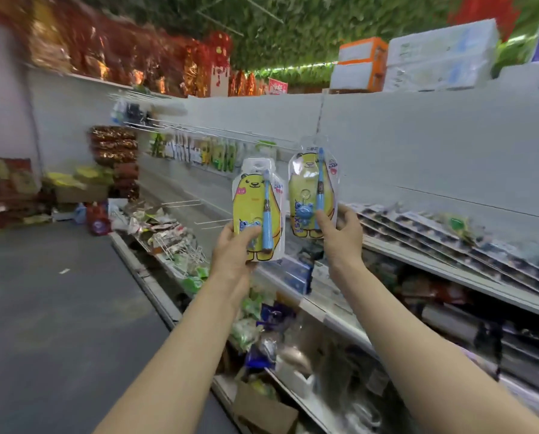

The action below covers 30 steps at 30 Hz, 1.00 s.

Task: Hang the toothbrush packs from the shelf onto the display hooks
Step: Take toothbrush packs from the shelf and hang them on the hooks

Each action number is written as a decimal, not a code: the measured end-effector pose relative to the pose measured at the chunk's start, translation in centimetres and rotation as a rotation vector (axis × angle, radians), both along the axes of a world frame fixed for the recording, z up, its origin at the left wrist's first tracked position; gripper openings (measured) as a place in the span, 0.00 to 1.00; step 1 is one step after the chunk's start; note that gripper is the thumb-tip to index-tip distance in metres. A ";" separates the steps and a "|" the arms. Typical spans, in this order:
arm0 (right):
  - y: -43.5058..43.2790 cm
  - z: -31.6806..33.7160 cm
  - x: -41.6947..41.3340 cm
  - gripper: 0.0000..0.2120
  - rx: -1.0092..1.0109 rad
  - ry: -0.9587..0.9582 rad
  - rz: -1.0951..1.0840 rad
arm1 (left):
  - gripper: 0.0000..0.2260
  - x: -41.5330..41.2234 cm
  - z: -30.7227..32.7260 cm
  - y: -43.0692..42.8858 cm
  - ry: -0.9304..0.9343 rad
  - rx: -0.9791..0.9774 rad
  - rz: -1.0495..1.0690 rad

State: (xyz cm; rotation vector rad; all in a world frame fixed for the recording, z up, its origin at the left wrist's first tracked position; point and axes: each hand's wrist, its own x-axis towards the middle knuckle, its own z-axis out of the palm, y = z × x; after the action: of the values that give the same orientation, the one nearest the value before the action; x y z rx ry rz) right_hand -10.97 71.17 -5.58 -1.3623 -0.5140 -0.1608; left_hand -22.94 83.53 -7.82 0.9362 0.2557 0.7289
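Note:
My left hand (234,248) grips the bottom of a yellow bear toothbrush pack (255,198) with a blue brush, held upright in front of the white back panel. A second pack of the same kind (310,186) is pinched at its lower edge by my right hand (340,230), a little higher and closer to the panel. Its top edge reaches the rail of wire display hooks (230,134). Two bare hooks (180,202) stick out lower left of the packs. The shelf (449,261) below holds rows of flat packs.
More hanging packs (205,150) fill hooks to the left. Lower shelves (293,324) hold mixed goods, with a cardboard box (262,408) at the bottom. The grey aisle floor (58,308) lies left. Boxes (418,62) stand on the top shelf.

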 end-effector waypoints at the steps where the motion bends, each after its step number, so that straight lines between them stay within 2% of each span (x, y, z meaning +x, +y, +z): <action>1: 3.2 0.1 -0.5 0.14 -0.002 0.006 0.020 | 0.09 -0.8 0.1 2.9 0.000 0.011 0.007; 6: 16.7 0.0 -2.2 0.08 0.001 0.031 0.094 | 0.14 -3.2 0.1 15.7 -0.001 0.059 0.076; 11: 27.3 -1.1 -0.8 0.09 -0.023 0.031 0.133 | 0.09 -2.7 -1.0 26.9 -0.003 0.083 0.117; 16: 38.1 -2.6 3.3 0.08 -0.006 0.016 0.145 | 0.09 0.6 -2.8 38.1 0.029 0.097 0.134; 20: 48.5 -3.4 7.6 0.11 0.030 0.022 0.159 | 0.09 4.4 -3.0 48.6 0.099 0.169 0.132; 25: 60.8 -1.2 12.0 0.11 0.045 0.061 0.173 | 0.10 8.7 -0.8 61.1 0.182 0.227 0.088; 30: 70.5 0.4 15.5 0.11 0.003 0.061 0.203 | 0.10 12.3 0.7 70.8 0.189 0.255 0.078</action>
State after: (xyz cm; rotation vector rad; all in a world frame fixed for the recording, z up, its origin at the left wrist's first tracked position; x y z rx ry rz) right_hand 4.49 141.70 -5.21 -1.2992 -0.5968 0.0461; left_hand -10.62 154.35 -7.13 1.2464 0.3727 0.7563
